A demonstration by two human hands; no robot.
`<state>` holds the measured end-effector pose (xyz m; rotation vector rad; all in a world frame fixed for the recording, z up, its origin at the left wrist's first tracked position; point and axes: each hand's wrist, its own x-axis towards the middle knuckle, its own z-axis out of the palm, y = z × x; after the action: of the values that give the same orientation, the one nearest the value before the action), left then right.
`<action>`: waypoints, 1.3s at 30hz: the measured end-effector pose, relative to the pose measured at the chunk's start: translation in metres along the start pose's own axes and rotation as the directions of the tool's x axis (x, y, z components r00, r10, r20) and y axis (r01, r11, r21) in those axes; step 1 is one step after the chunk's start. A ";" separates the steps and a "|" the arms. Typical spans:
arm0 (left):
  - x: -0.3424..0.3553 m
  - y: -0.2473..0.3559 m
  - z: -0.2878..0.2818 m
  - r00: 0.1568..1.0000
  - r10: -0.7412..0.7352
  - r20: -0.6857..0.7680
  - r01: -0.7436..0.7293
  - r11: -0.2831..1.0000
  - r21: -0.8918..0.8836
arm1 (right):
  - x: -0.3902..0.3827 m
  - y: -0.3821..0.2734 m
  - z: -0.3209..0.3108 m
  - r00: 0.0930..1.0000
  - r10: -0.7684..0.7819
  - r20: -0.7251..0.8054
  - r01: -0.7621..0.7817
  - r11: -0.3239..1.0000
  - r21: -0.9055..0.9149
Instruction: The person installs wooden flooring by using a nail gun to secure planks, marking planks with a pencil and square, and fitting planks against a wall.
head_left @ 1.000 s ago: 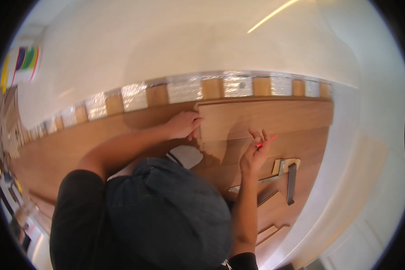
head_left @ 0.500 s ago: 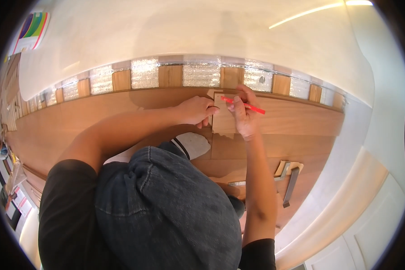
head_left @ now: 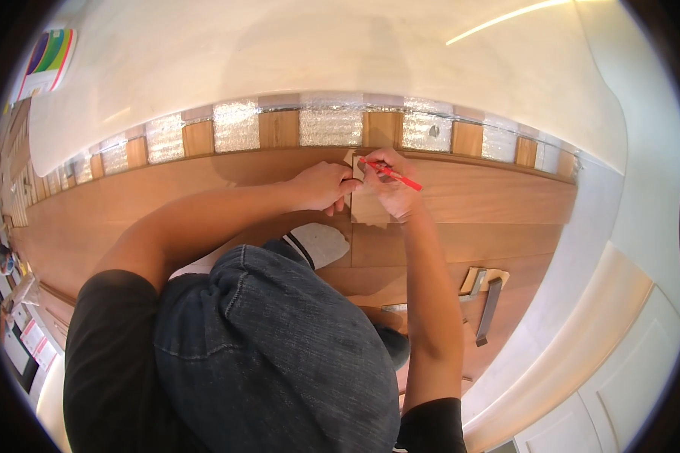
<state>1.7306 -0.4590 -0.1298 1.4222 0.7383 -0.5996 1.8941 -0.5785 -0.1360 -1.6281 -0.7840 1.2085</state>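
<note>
White, with purple, green and orange bands, a tub [head_left: 49, 60] shows in the head view, well beyond our left hand [head_left: 321, 185] and off to its left; we cannot see what is inside it. Our right hand [head_left: 397, 192] is closed around a red pencil [head_left: 400, 176], thumb and fingers gathered near its tip. We see the pencil as slim, straight and bright, slanting so that its rear end points right and back toward us, while its tip is at the left end of a wooden plank [head_left: 483, 185] beneath the right hand. Our left hand is half curled at that same end, just beside the right; whether its fingers grip anything, we cannot tell.

We find the plank light brown with a fine grain, running lengthwise to the right of both hands, its near edge ragged close to the left end. Beyond our hands, silvery foil [head_left: 332, 121] alternates with wood blocks [head_left: 385, 130]. On our side of the left hand rests a grey-socked foot [head_left: 325, 243]. Nearer us and to the right of our right hand, a dark metal bar [head_left: 489, 313] lies beside a wood scrap [head_left: 499, 279].
</note>
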 end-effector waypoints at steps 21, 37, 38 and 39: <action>0.000 0.017 0.003 0.889 0.343 -0.303 -0.237 0.911 0.337 | -0.121 0.032 0.013 0.519 -0.098 -0.849 0.174 0.985 -0.007; -0.013 0.088 0.026 0.830 0.527 0.183 -0.461 0.464 0.757 | -0.138 0.015 -0.020 0.120 0.440 -0.890 -0.326 0.864 0.383; -0.022 0.090 0.043 0.811 0.536 0.233 -0.503 0.435 0.747 | -0.157 0.027 -0.024 0.078 0.449 -0.890 -0.370 0.842 0.392; -0.038 0.097 0.058 0.799 0.522 0.299 -0.542 0.409 0.734 | -0.173 0.034 -0.029 0.040 0.458 -0.888 -0.409 0.819 0.404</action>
<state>1.7850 -0.5124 -0.0380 2.3610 -0.1285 -0.4254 1.8665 -0.7518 -0.1036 -2.2057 0.6812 0.2203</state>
